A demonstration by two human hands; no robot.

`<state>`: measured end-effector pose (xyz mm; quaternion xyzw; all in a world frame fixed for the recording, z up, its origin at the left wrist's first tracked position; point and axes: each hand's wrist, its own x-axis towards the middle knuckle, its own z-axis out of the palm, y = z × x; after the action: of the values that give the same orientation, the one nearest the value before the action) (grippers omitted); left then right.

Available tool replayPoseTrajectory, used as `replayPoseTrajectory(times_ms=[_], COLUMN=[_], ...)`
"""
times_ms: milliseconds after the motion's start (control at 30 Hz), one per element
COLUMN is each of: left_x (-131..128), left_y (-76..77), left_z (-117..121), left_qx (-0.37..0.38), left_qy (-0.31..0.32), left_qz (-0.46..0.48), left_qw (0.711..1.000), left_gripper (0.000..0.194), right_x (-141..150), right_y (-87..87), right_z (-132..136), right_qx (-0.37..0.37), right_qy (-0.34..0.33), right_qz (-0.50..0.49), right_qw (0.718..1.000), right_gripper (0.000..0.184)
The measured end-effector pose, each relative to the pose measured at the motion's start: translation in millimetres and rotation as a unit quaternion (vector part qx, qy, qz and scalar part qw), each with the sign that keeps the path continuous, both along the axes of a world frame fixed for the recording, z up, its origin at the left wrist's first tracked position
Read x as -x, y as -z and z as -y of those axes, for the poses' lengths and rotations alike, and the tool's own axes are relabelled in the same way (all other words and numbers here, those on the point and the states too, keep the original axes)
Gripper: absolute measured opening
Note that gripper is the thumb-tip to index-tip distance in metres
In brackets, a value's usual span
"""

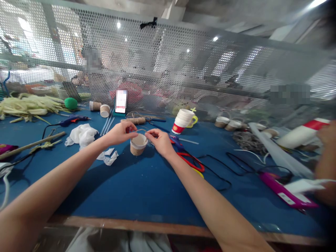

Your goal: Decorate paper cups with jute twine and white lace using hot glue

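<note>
A small round cup (137,149), brown below with a pale band round its rim, stands upright on the blue table. A thin brown cord handle (142,130) arches over its mouth. My left hand (122,133) pinches the cord at the cup's left rim, its fingertips partly hidden. On the other side my right hand (160,140) is closed on the cord's right end, close to the rim. White lacy fabric scraps (108,156) lie left of the cup, with a bunched white cloth (83,134) behind them.
Paper cups (181,120) are stacked behind my right hand. Red-handled scissors (193,161) and black cables lie beside my right forearm. At left is a blue glue gun (73,119). A purple power strip (286,190) and another person's arm (327,164) are at right.
</note>
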<state>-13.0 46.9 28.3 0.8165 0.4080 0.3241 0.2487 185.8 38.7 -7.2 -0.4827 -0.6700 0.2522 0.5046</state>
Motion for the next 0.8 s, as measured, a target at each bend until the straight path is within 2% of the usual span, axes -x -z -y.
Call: replayPoseTrajectory(times_ms=[100, 167, 267, 367, 500, 567, 700, 800], left_x=[0.2, -3.8, -12.8, -17.1, -11.5, -6.9, -0.2, 1.3], left_y=[10.7, 22.1, 39.2, 45.6, 32.4, 21.9, 5.8, 0.0], left_z=[1.4, 2.0, 2.1, 2.1, 5.0, 8.3, 16.0, 21.2], left_qx=[0.070, 0.122, 0.150, 0.169, 0.215, 0.246, 0.311, 0.346], left_qy=[0.030, 0.059, 0.080, 0.083, 0.141, 0.192, 0.278, 0.304], left_qz=[0.026, 0.043, 0.082, 0.110, 0.151, 0.177, 0.219, 0.235], left_qw=[0.997, 0.990, 0.982, 0.976, 0.954, 0.934, 0.882, 0.856], left_gripper=[0.071, 0.084, 0.081, 0.067, 0.058, 0.056, 0.059, 0.070], right_x=[0.1, 0.4, 0.7, -0.3, -5.5, -9.8, -18.6, -21.9], right_y=[-1.1, -1.8, -3.0, -6.7, -21.3, -33.2, -58.5, -71.4], right_z=[1.1, 2.2, 4.2, 6.2, 10.8, 15.7, 32.6, 49.8], right_qx=[0.002, 0.002, 0.001, 0.003, 0.002, 0.002, 0.007, 0.021], right_qy=[0.002, 0.003, 0.000, -0.005, -0.027, -0.070, -0.237, -0.272], right_qz=[0.003, 0.004, 0.005, 0.002, -0.004, 0.004, 0.048, 0.110], right_qw=[1.000, 1.000, 1.000, 1.000, 1.000, 0.998, 0.970, 0.956], right_gripper=[0.023, 0.023, 0.024, 0.033, 0.050, 0.053, 0.044, 0.040])
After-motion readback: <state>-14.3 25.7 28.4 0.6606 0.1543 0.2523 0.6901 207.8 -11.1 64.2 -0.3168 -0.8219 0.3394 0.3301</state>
